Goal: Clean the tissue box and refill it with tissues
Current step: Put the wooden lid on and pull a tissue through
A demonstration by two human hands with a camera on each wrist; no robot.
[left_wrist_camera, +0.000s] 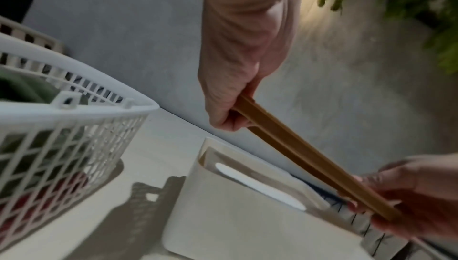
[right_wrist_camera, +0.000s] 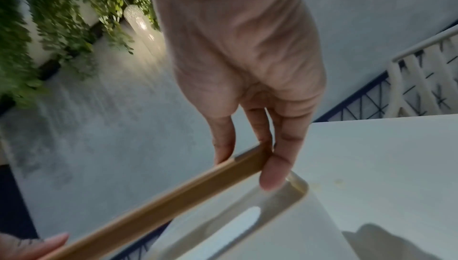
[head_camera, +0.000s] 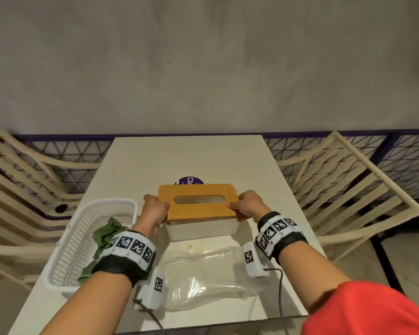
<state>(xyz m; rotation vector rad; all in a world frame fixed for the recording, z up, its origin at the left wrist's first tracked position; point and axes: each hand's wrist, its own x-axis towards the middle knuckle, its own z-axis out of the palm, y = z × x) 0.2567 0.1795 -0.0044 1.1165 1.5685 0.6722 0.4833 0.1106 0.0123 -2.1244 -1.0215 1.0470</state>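
The left hand (head_camera: 155, 209) and right hand (head_camera: 248, 206) each pinch one short end of the wooden lid (head_camera: 198, 201), held just above the white tissue box (head_camera: 201, 229) on the bench (head_camera: 191, 160). Judging from the gap, the lid should stay level with both ends moving together, so it does not jam or drag the box. Nearby lie a plastic bag (head_camera: 208, 274) and, in a white basket (head_camera: 82, 238), a green cloth (head_camera: 104, 238).

White mesh basket (head_camera: 65, 250) at table (head_camera: 140, 165) left, cream slatted chairs (head_camera: 344, 189) both sides, hanging greenery (right_wrist_camera: 62, 19).
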